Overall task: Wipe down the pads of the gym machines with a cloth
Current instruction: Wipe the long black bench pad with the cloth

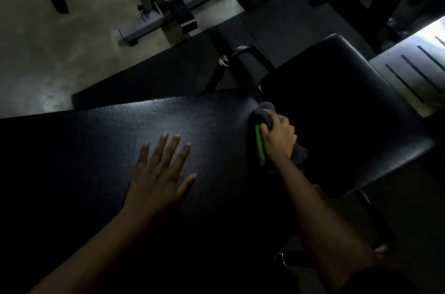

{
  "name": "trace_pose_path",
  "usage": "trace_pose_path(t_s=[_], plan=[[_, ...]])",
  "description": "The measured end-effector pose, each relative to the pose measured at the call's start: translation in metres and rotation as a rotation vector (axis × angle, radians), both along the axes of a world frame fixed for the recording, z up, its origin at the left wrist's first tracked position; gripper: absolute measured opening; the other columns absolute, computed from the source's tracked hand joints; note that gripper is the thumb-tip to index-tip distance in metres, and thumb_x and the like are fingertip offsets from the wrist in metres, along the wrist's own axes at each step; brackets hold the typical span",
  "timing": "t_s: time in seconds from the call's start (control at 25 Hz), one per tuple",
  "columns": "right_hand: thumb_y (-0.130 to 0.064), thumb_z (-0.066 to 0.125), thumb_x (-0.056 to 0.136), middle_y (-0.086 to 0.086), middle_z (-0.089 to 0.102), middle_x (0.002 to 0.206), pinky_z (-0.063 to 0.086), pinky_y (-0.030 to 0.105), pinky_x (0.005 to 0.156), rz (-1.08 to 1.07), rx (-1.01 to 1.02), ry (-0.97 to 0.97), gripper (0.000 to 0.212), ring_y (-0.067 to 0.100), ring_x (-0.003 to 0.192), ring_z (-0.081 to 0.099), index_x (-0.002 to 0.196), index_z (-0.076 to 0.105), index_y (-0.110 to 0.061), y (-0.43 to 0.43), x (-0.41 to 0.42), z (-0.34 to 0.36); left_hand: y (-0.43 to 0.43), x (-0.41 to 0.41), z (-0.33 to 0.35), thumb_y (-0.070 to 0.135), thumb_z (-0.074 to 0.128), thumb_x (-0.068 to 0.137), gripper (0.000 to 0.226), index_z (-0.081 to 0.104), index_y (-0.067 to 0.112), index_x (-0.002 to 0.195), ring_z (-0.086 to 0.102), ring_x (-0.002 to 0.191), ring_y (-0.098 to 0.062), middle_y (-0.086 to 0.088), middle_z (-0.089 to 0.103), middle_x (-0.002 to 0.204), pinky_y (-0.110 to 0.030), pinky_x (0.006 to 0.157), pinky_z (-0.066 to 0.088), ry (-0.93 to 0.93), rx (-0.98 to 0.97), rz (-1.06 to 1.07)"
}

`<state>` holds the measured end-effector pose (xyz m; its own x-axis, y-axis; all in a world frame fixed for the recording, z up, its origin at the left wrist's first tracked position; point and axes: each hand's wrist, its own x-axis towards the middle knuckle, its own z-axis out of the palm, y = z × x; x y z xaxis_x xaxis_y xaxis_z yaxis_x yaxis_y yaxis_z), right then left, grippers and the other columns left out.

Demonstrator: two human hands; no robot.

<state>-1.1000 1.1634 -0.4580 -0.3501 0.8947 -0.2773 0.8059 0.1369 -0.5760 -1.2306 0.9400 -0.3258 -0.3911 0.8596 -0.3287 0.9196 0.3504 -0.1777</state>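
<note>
A long black back pad [101, 139] of a gym bench fills the lower left of the view. My left hand [161, 168] lies flat on it with the fingers spread. My right hand [279, 137] grips a bunched grey cloth [263, 111] with a green edge, pressed against the right end of the back pad, at the gap before the black seat pad [337, 105]. Part of the cloth sticks out below my fist.
A black curved frame tube [243, 51] rises behind the gap between the pads. Dark rubber mats cover the floor around the bench. Another bench frame [154, 14] stands on the concrete floor at the back. A pale slotted panel [414, 72] is at the right.
</note>
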Motion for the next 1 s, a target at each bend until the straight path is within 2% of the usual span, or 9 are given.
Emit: trace_pose_path(t_s=[0.08, 0.12, 0.2, 0.28, 0.44, 0.64, 0.8, 1.0], plan=[[-0.041, 0.048, 0.081, 0.006, 0.049, 0.136, 0.039, 0.042, 0.099, 0.176, 0.040, 0.257, 0.052, 0.030, 0.119, 0.048, 0.133, 0.047, -0.035, -0.032, -0.035, 0.026, 0.006, -0.010, -0.004, 0.060, 0.006, 0.092, 0.073, 0.043, 0.013, 0.135, 0.022, 0.137, -0.027, -0.015, 0.043, 0.144, -0.046, 0.112, 0.002, -0.013, -0.039, 0.036], [-0.045, 0.046, 0.079, 0.004, 0.048, 0.137, 0.039, 0.042, 0.097, 0.323, 0.115, 0.306, 0.054, 0.029, 0.118, 0.047, 0.133, 0.045, -0.038, -0.054, -0.052, 0.038, 0.006, -0.011, -0.006, 0.060, 0.006, 0.092, 0.074, 0.043, 0.013, 0.135, 0.023, 0.137, -0.027, -0.015, 0.043, 0.144, -0.048, 0.112, 0.003, -0.012, -0.043, 0.039], [-0.052, 0.042, 0.080, 0.000, 0.045, 0.140, 0.035, 0.043, 0.093, 0.535, 0.250, 0.287, 0.053, 0.026, 0.118, 0.042, 0.132, 0.042, -0.045, -0.081, -0.074, 0.052, 0.004, -0.007, -0.009, 0.060, 0.007, 0.092, 0.075, 0.041, 0.011, 0.137, 0.024, 0.138, -0.027, -0.015, 0.039, 0.146, -0.050, 0.113, 0.006, 0.001, -0.032, 0.019], [-0.057, 0.039, 0.080, -0.001, 0.046, 0.139, 0.036, 0.043, 0.088, 0.591, 0.321, 0.287, 0.051, 0.025, 0.116, 0.044, 0.130, 0.044, -0.046, -0.061, -0.088, 0.043, 0.002, -0.006, -0.013, 0.060, 0.008, 0.092, 0.074, 0.041, 0.012, 0.139, 0.025, 0.139, -0.028, -0.015, 0.037, 0.148, -0.052, 0.113, 0.009, 0.023, -0.018, -0.002], [-0.060, 0.033, 0.078, -0.004, 0.047, 0.135, 0.039, 0.041, 0.088, 0.452, 0.282, 0.179, 0.051, 0.025, 0.115, 0.047, 0.126, 0.047, -0.049, 0.006, -0.102, 0.003, 0.001, -0.008, -0.017, 0.058, 0.011, 0.093, 0.071, 0.043, 0.014, 0.138, 0.028, 0.138, -0.029, -0.014, 0.037, 0.148, -0.056, 0.111, 0.018, 0.071, -0.003, -0.047], [-0.051, 0.045, 0.089, -0.002, 0.043, 0.137, 0.034, 0.043, 0.094, 0.289, 0.173, 0.081, 0.039, 0.027, 0.119, 0.042, 0.127, 0.047, -0.041, 0.057, -0.086, -0.027, 0.002, -0.006, -0.016, 0.058, 0.011, 0.093, 0.071, 0.043, 0.014, 0.138, 0.027, 0.139, -0.030, -0.014, 0.037, 0.148, -0.056, 0.112, 0.017, 0.084, 0.002, -0.048], [-0.051, 0.041, 0.092, 0.003, 0.046, 0.137, 0.037, 0.042, 0.092, 0.248, 0.169, -0.020, 0.044, 0.030, 0.115, 0.045, 0.133, 0.043, -0.037, 0.053, -0.080, -0.024, 0.003, -0.006, -0.015, 0.059, 0.009, 0.092, 0.073, 0.042, 0.014, 0.139, 0.027, 0.140, -0.030, -0.014, 0.035, 0.149, -0.056, 0.112, 0.017, 0.091, -0.001, -0.048], [-0.048, 0.040, 0.092, 0.008, 0.053, 0.127, 0.041, 0.042, 0.088, 0.198, 0.142, -0.147, 0.047, 0.032, 0.107, 0.048, 0.135, 0.042, -0.029, 0.034, -0.022, -0.022, 0.003, -0.006, -0.016, 0.060, 0.005, 0.091, 0.076, 0.044, 0.014, 0.138, 0.030, 0.138, -0.030, -0.015, 0.039, 0.147, -0.057, 0.111, 0.017, 0.091, 0.005, -0.030]])
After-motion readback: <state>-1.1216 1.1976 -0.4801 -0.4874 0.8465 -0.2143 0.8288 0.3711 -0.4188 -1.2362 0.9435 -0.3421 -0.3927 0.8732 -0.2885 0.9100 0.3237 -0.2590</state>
